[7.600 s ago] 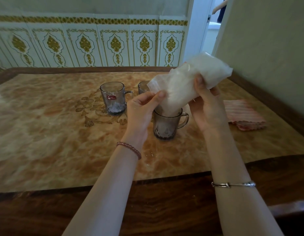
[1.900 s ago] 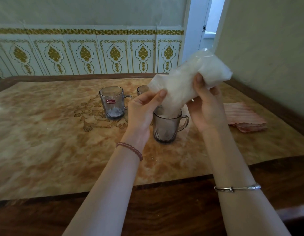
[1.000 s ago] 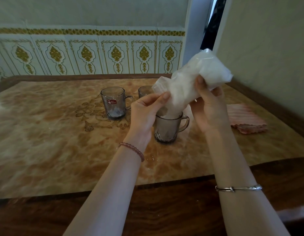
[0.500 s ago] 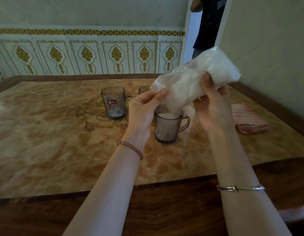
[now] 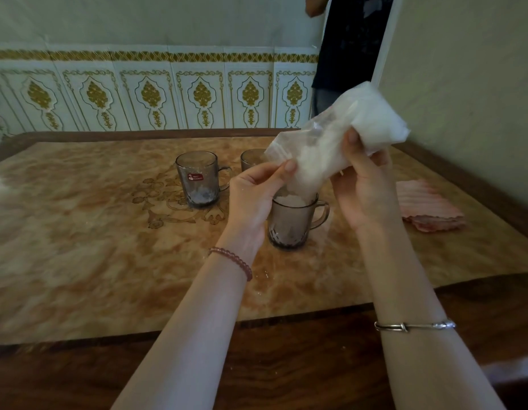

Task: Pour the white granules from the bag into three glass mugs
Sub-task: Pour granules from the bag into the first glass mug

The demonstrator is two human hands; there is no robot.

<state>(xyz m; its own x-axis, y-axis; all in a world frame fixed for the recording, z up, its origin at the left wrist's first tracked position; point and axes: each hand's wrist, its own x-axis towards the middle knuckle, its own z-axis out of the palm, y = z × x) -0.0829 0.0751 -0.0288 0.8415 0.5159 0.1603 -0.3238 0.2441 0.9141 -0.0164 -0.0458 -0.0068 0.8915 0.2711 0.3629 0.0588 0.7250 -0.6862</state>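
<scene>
The table [image 5: 79, 232] has a glossy, marble-patterned brown top with a dark wooden border, and a few white specks already lie on it near its front edge, so anything that misses a mug would scatter and be hard to gather.

The bag [image 5: 339, 140] is thin, crinkly, translucent plastic, bulging with white granules [image 5: 292, 199]. It is held tilted over the right half of the table, its mouth pointing down into the near mug [image 5: 289, 223]. The right hand [image 5: 363, 190] grips the plump upper part, thumb pressed into the plastic. The left hand [image 5: 254, 199] pinches the edge of the mouth between thumb and fingertips. Such limp film could fold or slip, and I judge a sudden surge of granules the main risk.

The near mug is smoky glass, cylindrical, with a looped handle and a patterned base. White granules heap up to about its rim, so more pouring would likely spill over the edge. The bag's mouth looks as wide as the mug's opening, which leaves little margin.

The left mug [image 5: 197, 184], towards the middle of the table, is the same glass with a small red label and only a shallow white layer at its bottom. The far mug [image 5: 251, 159] is mostly hidden behind the hand and bag; I cannot tell its fill. A folded pink cloth [image 5: 428, 208] lies by the right edge.
</scene>
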